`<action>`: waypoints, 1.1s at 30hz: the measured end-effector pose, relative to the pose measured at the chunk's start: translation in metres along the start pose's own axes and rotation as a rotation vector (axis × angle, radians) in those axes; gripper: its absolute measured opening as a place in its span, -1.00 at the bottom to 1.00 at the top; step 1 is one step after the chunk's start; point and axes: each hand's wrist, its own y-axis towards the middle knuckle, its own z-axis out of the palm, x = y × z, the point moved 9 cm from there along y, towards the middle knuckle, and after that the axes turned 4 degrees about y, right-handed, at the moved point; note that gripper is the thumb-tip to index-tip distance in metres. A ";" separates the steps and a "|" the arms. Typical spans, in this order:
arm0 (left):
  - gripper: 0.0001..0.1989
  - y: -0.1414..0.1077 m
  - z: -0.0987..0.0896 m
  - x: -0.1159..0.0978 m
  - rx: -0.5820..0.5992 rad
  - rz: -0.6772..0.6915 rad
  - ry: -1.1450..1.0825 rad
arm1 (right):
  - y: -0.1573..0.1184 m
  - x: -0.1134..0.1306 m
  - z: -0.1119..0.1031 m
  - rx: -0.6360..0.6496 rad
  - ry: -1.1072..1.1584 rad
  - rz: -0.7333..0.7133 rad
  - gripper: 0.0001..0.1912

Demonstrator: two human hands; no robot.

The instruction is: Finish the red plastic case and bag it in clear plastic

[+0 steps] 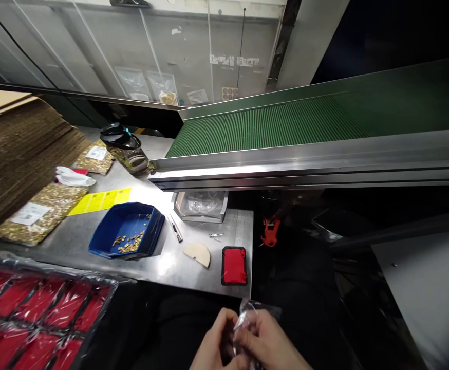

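At the bottom centre, my left hand (217, 341) and my right hand (261, 339) are close together, fingers curled round a clear plastic bag (248, 310). What the bag contains is too small to make out. Beyond them, near the table's edge, a red part with a black rim (234, 265) lies flat. To its left are a round-edged beige piece (197, 254) and a small metal tool (216, 236). A blue bin (127, 229) holds small brass-coloured pieces, with a slim knife-like tool (175, 229) beside it.
A green conveyor (266, 126) rises to the right behind the metal table (163, 270). Bagged red parts (35, 303) fill a box at lower left. Stacked cardboard (20, 149), gold-coloured bags (53, 205), a white glove (74, 177), a jar (126, 151) and a grey tray (201, 205) stand around.
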 end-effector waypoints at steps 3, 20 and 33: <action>-0.66 0.008 -0.002 0.000 -0.009 -0.053 0.070 | 0.000 0.005 0.000 -0.013 -0.179 0.022 -0.49; -0.77 -0.004 -0.089 -0.036 -0.757 0.095 0.475 | -0.015 0.043 -0.021 -0.432 -1.224 -0.102 -0.86; -0.78 -0.015 -0.049 0.005 -0.422 -0.108 0.298 | 0.005 0.039 0.030 -0.301 -1.125 -0.184 -0.61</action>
